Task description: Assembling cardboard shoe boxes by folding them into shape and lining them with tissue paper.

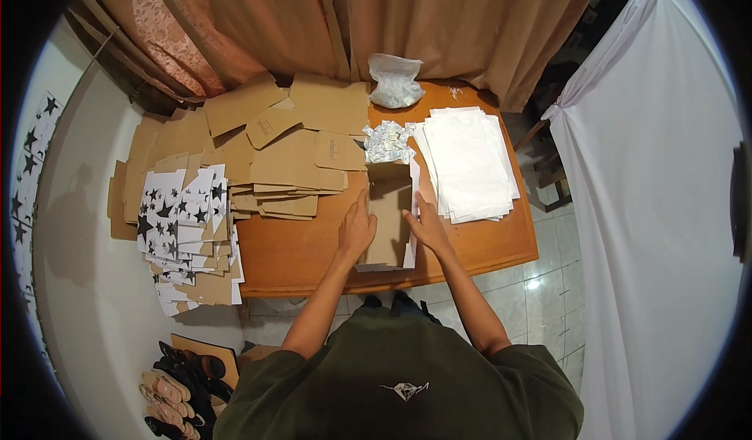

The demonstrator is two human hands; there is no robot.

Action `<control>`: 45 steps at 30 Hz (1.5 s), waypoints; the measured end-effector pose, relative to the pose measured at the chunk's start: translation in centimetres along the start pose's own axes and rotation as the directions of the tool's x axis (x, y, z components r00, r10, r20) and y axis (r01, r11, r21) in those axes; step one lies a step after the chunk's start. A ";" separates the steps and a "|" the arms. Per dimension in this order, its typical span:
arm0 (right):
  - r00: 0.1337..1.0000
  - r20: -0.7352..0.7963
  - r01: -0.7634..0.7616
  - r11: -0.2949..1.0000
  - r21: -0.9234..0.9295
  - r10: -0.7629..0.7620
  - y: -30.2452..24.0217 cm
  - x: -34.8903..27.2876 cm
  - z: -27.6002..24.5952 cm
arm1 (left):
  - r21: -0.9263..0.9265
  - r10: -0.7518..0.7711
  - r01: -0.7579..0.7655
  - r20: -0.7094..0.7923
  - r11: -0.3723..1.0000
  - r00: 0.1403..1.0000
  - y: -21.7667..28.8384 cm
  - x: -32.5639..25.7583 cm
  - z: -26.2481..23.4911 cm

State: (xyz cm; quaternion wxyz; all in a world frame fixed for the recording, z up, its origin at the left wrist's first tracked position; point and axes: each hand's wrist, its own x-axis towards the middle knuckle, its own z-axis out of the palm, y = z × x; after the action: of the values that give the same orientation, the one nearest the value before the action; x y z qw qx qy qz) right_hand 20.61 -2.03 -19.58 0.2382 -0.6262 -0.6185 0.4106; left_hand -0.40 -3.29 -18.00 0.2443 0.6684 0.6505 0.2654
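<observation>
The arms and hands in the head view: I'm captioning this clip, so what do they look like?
The left hand and right hand are ungloved, and the forearms are bare, with no watch visible. The dark green shirt has short sleeves and a small pale diamond-like marking.

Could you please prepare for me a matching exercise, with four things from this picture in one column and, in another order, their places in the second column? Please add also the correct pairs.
Things
1. open cardboard box
2. white paper stack
3. star-patterned pieces
4. plastic bag

Places
A. at the left end of the table
B. at the far side, near the brown curtain
C. between the left hand and the right hand
D. on the table's right part

Pairs: 1-C, 2-D, 3-A, 4-B
</observation>
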 end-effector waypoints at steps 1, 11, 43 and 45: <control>0.999 -0.038 0.031 0.999 -0.041 -0.032 0.5 -0.2 0.3 | -0.024 -0.005 0.006 0.044 1.000 0.999 0.4 0.0 -0.3; 0.991 0.008 0.132 0.989 -0.064 -0.132 0.6 -0.4 -0.5 | -0.148 0.043 -0.027 0.109 0.989 0.993 -2.9 -0.2 3.6; 0.972 0.085 0.230 0.960 -0.158 -0.219 4.9 8.5 -1.2 | 0.212 -0.180 0.128 0.247 0.969 0.952 1.7 1.0 2.6; 0.980 0.061 0.194 0.975 -0.108 -0.189 5.0 7.7 -0.5 | 0.216 -0.158 0.106 0.240 0.971 0.958 1.5 1.0 2.6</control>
State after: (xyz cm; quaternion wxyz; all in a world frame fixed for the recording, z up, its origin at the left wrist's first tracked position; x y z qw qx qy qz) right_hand 23.18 4.97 -25.05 0.2251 -0.5657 -0.7042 0.3654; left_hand 2.49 -2.27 -18.86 0.2746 0.6731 0.6803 0.0930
